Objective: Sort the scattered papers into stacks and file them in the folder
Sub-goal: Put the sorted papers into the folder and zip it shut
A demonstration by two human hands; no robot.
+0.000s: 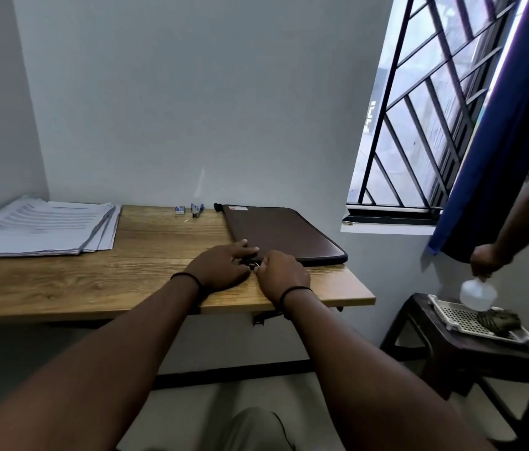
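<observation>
A dark brown zip folder lies flat on the right part of the wooden desk. My left hand rests on the folder's near left corner, fingers spread on it. My right hand is right beside it and pinches a small metal zip pull at that corner. A stack of printed papers lies at the desk's far left, fanned slightly at the edges.
A stapler and a small blue box sit at the back of the desk by the wall. To the right, another person's hand holds a white object over a tray on a dark stool. A barred window and blue curtain stand right.
</observation>
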